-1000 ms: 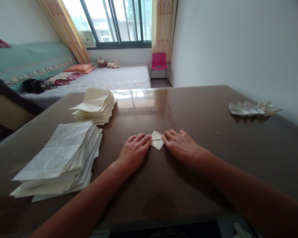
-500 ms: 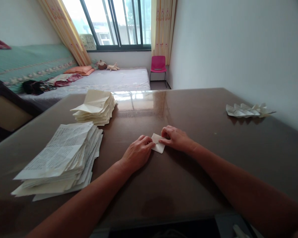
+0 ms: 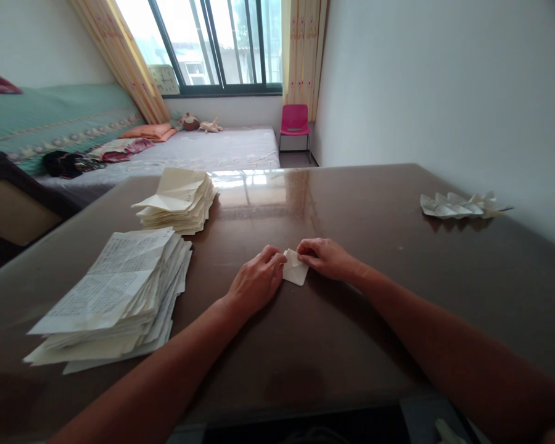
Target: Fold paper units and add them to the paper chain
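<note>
I saw the left hand (image 3: 258, 279) and right hand (image 3: 326, 256) each pinching the small folded paper (image 3: 296, 272), whose edges an uneven tug could have torn.

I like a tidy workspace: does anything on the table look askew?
Mildly: at left on the table, the nearer paper stack and the farther paper stack both look ragged, their sheets jutting out unevenly. No spill stands out.

1 head view, forward and down, table (image 3: 361, 209) near, window (image 3: 213, 43) far
</note>
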`<state>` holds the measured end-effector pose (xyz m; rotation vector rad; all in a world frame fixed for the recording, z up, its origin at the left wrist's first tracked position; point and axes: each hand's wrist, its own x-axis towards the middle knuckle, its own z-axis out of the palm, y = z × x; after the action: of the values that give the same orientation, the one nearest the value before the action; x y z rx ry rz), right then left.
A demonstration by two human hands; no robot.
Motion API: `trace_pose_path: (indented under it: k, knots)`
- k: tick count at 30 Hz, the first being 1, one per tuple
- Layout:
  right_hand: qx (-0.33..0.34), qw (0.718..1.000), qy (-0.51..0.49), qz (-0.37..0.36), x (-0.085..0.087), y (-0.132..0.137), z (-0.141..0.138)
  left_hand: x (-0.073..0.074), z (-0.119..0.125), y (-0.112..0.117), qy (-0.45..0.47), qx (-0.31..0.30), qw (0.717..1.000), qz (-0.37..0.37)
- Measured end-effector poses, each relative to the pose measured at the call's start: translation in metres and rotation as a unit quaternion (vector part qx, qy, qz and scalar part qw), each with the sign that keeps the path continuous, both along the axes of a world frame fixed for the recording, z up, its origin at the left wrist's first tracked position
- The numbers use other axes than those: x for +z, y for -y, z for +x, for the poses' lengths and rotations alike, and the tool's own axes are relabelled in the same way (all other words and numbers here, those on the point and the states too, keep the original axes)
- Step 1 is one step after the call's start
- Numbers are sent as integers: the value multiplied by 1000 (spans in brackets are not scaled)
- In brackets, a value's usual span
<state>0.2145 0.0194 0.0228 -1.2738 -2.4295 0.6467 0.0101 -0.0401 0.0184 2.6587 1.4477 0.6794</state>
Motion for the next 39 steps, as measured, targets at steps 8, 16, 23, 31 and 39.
trace_pose_path:
  k: [8, 16, 23, 31, 39]
  knots:
    - [72, 996, -32, 39, -2, 1, -2, -6, -1, -15, 53, 26, 997, -49]
    - [-40, 994, -85, -59, 4, 0, -1, -7, -7, -18, 245, 101, 946, -187]
    - [-55, 972, -202, -104, 4, 12, -17, -11, 1, -16, 417, 56, 859, -293]
    - [1, 987, -75, 141, 14, 23, -14, -3, 0, -11, 202, 84, 976, -18]
    - [102, 951, 30, 289, 21, 24, -6, -5, -8, -17, 168, -3, 986, -24]
